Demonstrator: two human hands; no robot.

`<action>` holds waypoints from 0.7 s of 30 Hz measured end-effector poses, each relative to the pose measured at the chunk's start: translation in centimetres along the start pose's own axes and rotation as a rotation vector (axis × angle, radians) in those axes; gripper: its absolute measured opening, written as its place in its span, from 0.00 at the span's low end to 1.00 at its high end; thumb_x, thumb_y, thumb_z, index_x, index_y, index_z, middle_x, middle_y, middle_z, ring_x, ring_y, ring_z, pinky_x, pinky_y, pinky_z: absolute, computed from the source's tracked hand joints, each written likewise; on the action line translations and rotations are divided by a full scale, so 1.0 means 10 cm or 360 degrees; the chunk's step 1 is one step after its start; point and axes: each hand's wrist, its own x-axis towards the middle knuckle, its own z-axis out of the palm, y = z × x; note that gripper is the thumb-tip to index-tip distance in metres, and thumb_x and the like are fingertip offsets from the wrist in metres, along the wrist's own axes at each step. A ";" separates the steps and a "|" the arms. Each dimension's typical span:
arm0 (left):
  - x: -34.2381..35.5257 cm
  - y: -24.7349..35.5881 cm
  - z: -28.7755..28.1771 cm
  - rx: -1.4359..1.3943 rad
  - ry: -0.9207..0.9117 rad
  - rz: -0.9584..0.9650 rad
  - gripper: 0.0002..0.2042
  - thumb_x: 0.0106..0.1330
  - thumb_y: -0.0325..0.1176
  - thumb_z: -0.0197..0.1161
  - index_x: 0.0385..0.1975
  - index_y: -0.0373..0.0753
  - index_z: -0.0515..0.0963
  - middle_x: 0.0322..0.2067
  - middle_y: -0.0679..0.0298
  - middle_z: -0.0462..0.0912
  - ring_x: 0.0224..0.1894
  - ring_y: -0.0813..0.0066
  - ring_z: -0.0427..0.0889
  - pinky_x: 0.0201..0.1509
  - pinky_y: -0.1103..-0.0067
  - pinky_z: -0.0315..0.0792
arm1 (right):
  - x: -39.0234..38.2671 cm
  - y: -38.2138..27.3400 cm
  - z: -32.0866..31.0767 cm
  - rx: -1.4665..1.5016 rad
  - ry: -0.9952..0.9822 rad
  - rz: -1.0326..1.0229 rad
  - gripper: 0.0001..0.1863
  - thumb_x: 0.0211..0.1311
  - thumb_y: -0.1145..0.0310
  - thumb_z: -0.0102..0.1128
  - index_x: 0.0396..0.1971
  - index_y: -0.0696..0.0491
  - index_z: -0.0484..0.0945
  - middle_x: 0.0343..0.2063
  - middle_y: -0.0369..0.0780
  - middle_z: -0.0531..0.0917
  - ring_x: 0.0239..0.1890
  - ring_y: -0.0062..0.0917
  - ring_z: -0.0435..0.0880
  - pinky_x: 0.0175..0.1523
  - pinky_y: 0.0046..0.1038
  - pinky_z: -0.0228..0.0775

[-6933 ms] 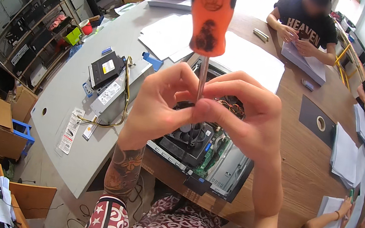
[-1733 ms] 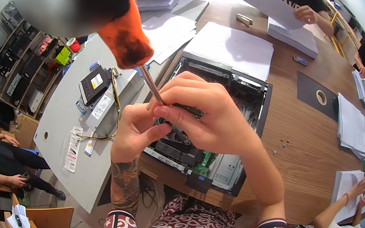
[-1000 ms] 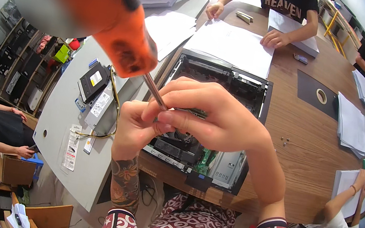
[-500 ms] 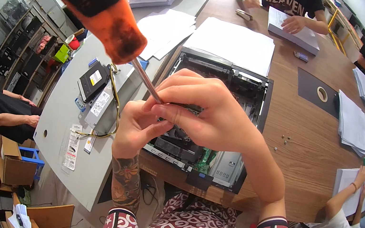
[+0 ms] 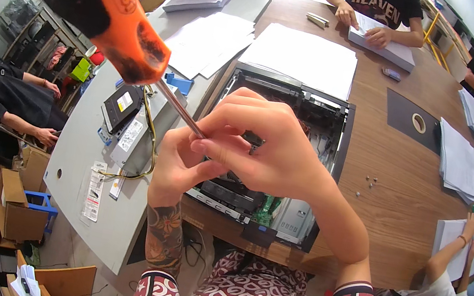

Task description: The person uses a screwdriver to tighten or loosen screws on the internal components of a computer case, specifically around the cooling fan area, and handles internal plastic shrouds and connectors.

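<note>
An orange-and-black screwdriver [image 5: 127,35] looms at upper left, its handle tilted up and its metal shaft running down into my fingers. My right hand [image 5: 272,144] pinches that shaft between thumb and fingers. Close against it, my left hand [image 5: 175,163] is curled around the lower end, where the tip is hidden. Beneath both hands lies an opened black computer case [image 5: 340,159], with a green circuit board [image 5: 268,211] and metal parts showing inside. My hands cover much of its middle.
Several small screws [image 5: 371,182] lie right of the case. Behind it is a paper stack [image 5: 302,55]. On the grey table at left rest an optical drive [image 5: 121,106], a metal power supply [image 5: 132,137] with cables, and a blister pack [image 5: 93,193]. Several people surround the tables, some handling papers.
The screwdriver's handle has swung a little left, while my hands stay nearly in place. At far left a standing person has shifted; the person at the far side now has both hands on the papers.
</note>
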 end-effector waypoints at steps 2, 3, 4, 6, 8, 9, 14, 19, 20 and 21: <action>-0.06 -0.02 -0.06 -0.0026 0.0018 -0.0045 0.18 0.59 0.23 0.68 0.48 0.25 0.76 0.40 0.56 0.83 0.45 0.71 0.82 0.47 0.77 0.77 | -0.02 0.02 0.03 0.0090 0.0055 -0.0081 0.08 0.55 0.70 0.65 0.33 0.57 0.83 0.29 0.40 0.83 0.37 0.35 0.79 0.43 0.32 0.71; -0.09 -0.03 -0.08 -0.0055 0.0032 -0.0090 0.16 0.60 0.22 0.67 0.47 0.25 0.76 0.41 0.55 0.83 0.45 0.69 0.82 0.47 0.76 0.77 | -0.03 0.05 0.03 0.0091 0.0055 -0.0080 0.08 0.55 0.70 0.65 0.33 0.57 0.83 0.29 0.40 0.83 0.37 0.35 0.79 0.43 0.32 0.71; -0.10 -0.04 -0.09 -0.0054 0.0035 -0.0089 0.16 0.60 0.22 0.67 0.47 0.25 0.76 0.41 0.55 0.83 0.45 0.69 0.82 0.47 0.76 0.77 | -0.03 0.08 0.03 0.0109 0.0050 -0.0135 0.08 0.55 0.71 0.64 0.34 0.57 0.83 0.29 0.41 0.83 0.37 0.35 0.79 0.43 0.33 0.71; -0.12 -0.06 -0.10 -0.0072 0.0077 -0.0126 0.14 0.59 0.22 0.68 0.44 0.24 0.77 0.39 0.56 0.83 0.42 0.70 0.83 0.46 0.76 0.78 | -0.03 0.08 0.01 0.0126 0.0045 -0.0189 0.07 0.56 0.72 0.64 0.34 0.57 0.83 0.29 0.41 0.83 0.37 0.35 0.79 0.43 0.33 0.71; -0.10 -0.12 -0.15 -0.0014 0.0092 -0.0103 0.14 0.57 0.23 0.70 0.42 0.25 0.78 0.38 0.56 0.83 0.41 0.71 0.83 0.44 0.78 0.79 | -0.03 0.05 0.00 0.0209 -0.0008 -0.0057 0.08 0.55 0.71 0.64 0.34 0.57 0.83 0.30 0.41 0.83 0.38 0.35 0.79 0.43 0.33 0.71; -0.09 -0.15 -0.18 0.0045 0.0104 -0.0080 0.15 0.56 0.23 0.72 0.40 0.25 0.78 0.37 0.57 0.83 0.39 0.72 0.83 0.43 0.79 0.79 | -0.03 0.05 0.02 0.0209 -0.0010 -0.0056 0.08 0.55 0.71 0.64 0.34 0.57 0.83 0.30 0.41 0.83 0.38 0.35 0.79 0.43 0.33 0.71; -0.08 -0.15 -0.18 -0.0132 0.0172 -0.0213 0.22 0.48 0.27 0.79 0.41 0.26 0.79 0.37 0.59 0.83 0.39 0.76 0.82 0.42 0.81 0.78 | 0.00 0.04 0.02 -0.0032 0.0048 -0.0158 0.09 0.51 0.75 0.69 0.35 0.54 0.86 0.25 0.38 0.83 0.32 0.26 0.79 0.39 0.24 0.70; -0.06 0.01 -0.11 0.0035 -0.0079 -0.0162 0.24 0.54 0.29 0.75 0.50 0.26 0.75 0.43 0.59 0.82 0.44 0.76 0.80 0.49 0.79 0.75 | -0.04 0.03 -0.01 0.0047 0.0009 -0.0005 0.08 0.53 0.73 0.67 0.35 0.55 0.85 0.26 0.39 0.83 0.34 0.29 0.80 0.41 0.28 0.71; -0.08 0.02 -0.11 -0.0074 -0.0073 -0.0253 0.24 0.56 0.30 0.74 0.50 0.27 0.75 0.44 0.58 0.82 0.45 0.75 0.80 0.50 0.80 0.75 | -0.04 0.03 -0.02 0.0134 -0.0019 0.0023 0.08 0.54 0.70 0.66 0.34 0.56 0.85 0.27 0.41 0.83 0.36 0.33 0.80 0.43 0.31 0.71; -0.08 0.00 -0.13 -0.0078 -0.0077 -0.0254 0.24 0.56 0.30 0.74 0.50 0.27 0.75 0.44 0.58 0.82 0.45 0.75 0.80 0.50 0.80 0.75 | -0.05 0.04 -0.02 0.0131 -0.0016 0.0027 0.08 0.54 0.70 0.66 0.34 0.56 0.85 0.27 0.41 0.83 0.36 0.33 0.80 0.43 0.31 0.71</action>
